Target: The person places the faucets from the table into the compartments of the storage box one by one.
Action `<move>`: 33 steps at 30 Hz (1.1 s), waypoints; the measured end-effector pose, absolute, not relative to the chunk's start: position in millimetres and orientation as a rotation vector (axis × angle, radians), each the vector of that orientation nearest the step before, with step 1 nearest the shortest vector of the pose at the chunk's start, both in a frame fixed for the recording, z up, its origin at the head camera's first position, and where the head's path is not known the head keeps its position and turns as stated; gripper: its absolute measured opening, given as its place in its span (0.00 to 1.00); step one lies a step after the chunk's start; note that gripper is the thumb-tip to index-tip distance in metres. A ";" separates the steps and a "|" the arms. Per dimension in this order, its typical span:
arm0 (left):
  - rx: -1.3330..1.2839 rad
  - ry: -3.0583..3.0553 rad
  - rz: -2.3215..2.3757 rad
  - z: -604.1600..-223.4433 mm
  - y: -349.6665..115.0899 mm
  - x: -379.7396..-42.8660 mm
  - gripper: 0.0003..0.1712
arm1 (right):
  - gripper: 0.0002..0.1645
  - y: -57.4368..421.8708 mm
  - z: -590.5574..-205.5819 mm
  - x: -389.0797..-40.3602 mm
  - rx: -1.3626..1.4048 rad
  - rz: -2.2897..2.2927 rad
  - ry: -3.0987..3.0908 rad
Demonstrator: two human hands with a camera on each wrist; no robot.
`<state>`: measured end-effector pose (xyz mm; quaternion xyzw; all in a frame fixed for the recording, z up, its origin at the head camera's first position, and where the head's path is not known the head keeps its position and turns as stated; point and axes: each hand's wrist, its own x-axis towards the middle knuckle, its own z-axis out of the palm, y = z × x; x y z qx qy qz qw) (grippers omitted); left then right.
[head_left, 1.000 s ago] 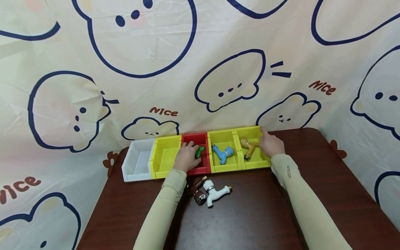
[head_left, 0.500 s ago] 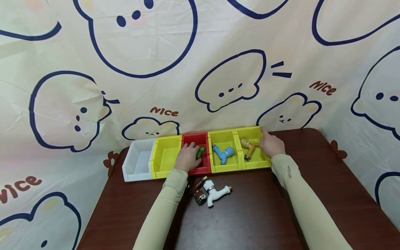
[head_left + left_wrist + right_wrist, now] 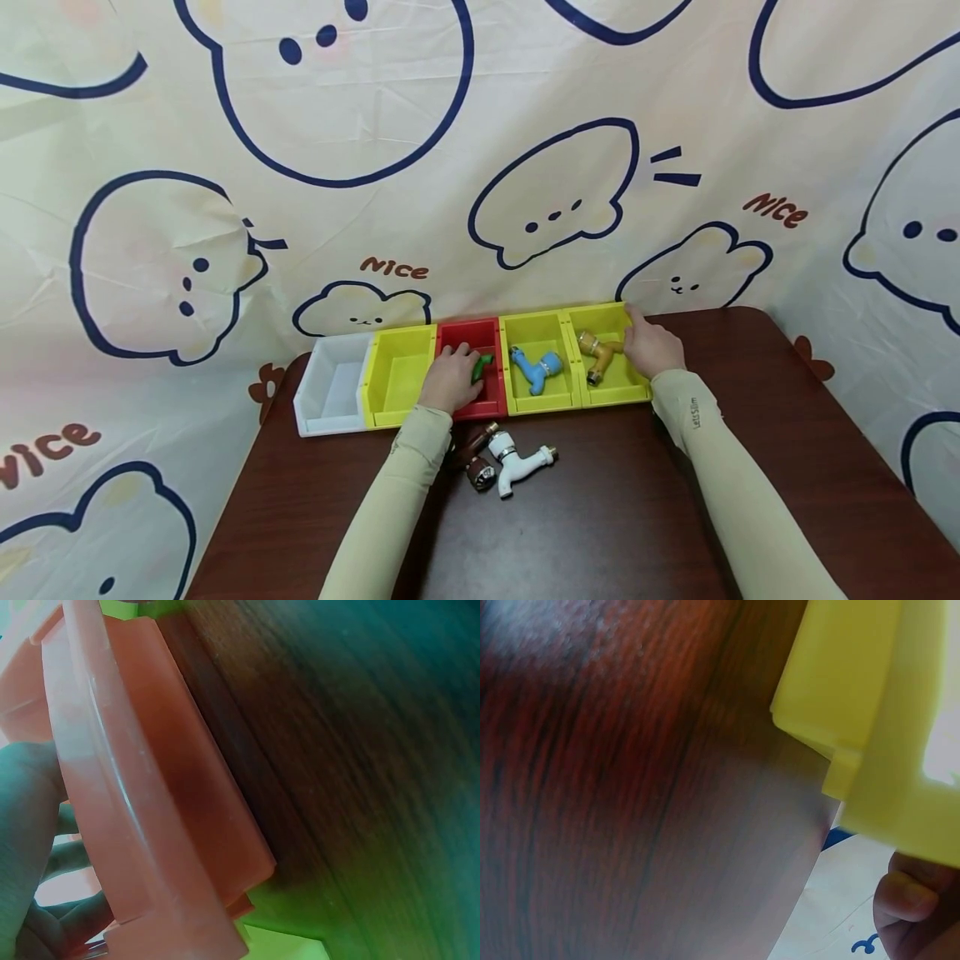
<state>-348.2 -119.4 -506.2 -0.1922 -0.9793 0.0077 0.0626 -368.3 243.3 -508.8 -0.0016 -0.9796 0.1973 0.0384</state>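
My left hand reaches down into the red bin, with its fingers around a small green faucet. In the left wrist view, curled fingers show past the red bin's near wall, and what they hold is mostly hidden there. At the far right of the row, my right hand grips the outer side of the end yellow bin. A bent finger appears beside that bin's rim in the right wrist view. An ochre faucet lies inside it.
A blue faucet lies in the other right-hand yellow bin. Further left stand another yellow bin and a white bin. On the dark table, a white faucet lies beside a brown faucet.
Between one second and half a second ago, my left hand shifts very slightly at the green faucet. My right hand stays at the end yellow bin.
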 end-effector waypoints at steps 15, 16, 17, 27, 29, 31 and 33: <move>-0.600 -2.972 0.121 -508.1 -117.2 -348.2 0.31 | 0.32 247.4 -508.9 -369.3 -0.003 0.620 -3.023; -0.600 -2.974 0.123 -507.8 -117.0 -347.9 0.31 | 0.32 247.4 -508.7 -369.2 -0.005 0.621 -3.024; -0.602 -2.974 0.128 -507.4 -116.8 -347.7 0.31 | 0.32 247.3 -508.6 -369.1 -0.006 0.624 -3.025; -0.620 -2.952 0.155 -506.1 -117.7 -344.8 0.29 | 0.31 246.9 -509.7 -368.8 -0.008 0.619 -3.028; -0.624 -2.953 0.175 -505.9 -118.1 -344.5 0.29 | 0.31 246.4 -510.0 -369.1 -0.006 0.620 -3.027; -0.632 -2.954 0.198 -505.9 -118.7 -344.4 0.29 | 0.31 246.1 -510.1 -369.7 -0.004 0.623 -3.026; -0.640 -2.954 0.217 -505.9 -119.1 -344.4 0.29 | 0.31 246.0 -510.4 -370.4 -0.003 0.624 -3.024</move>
